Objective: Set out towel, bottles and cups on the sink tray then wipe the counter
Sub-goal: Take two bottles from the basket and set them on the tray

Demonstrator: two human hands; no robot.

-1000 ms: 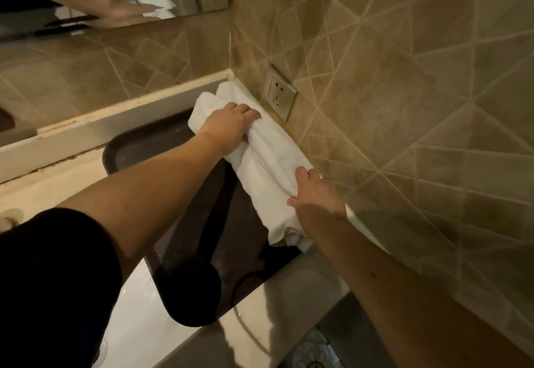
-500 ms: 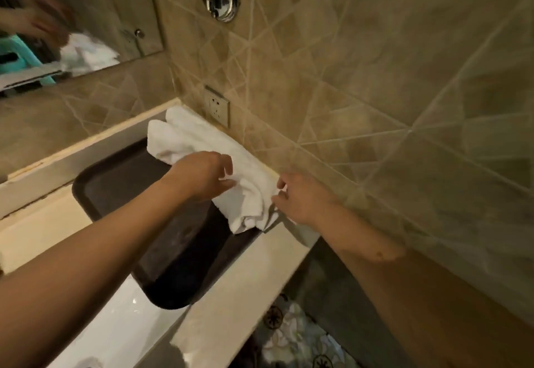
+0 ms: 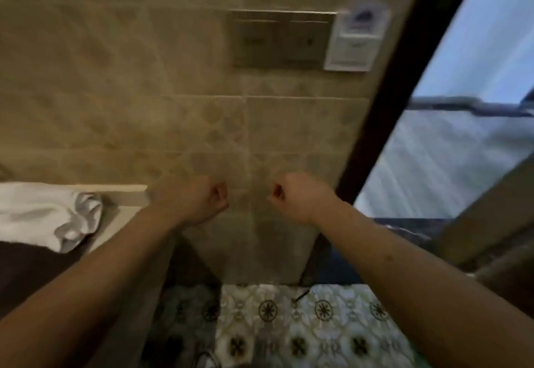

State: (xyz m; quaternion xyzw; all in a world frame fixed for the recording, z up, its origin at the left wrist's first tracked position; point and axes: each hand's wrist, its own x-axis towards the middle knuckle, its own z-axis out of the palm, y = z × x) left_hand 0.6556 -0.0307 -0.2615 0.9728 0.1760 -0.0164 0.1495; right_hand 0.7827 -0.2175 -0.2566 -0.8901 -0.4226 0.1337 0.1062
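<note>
White towel [image 3: 43, 211] lies bunched at the counter's [image 3: 112, 231] right end, its lower edge draped onto the dark tray [image 3: 26, 275]. Your left hand [image 3: 199, 200] and right hand [image 3: 297, 197] hang in front of the tan tiled wall [image 3: 144, 93], both curled into loose fists, gripping nothing, well clear of the towel.

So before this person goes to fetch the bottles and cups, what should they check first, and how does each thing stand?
1. Towel on the counter end: ok, lying by the wall, rumpled.
2. Towel on the dark tray: cannot tell, only a corner of the tray shows.
3. Left hand free: ok, curled, holding nothing.
4. Right hand free: ok, curled, holding nothing.
5. Bottles and cups located: not ok, none in view.
6. Patterned floor clear to step: ok in the part shown.
</note>
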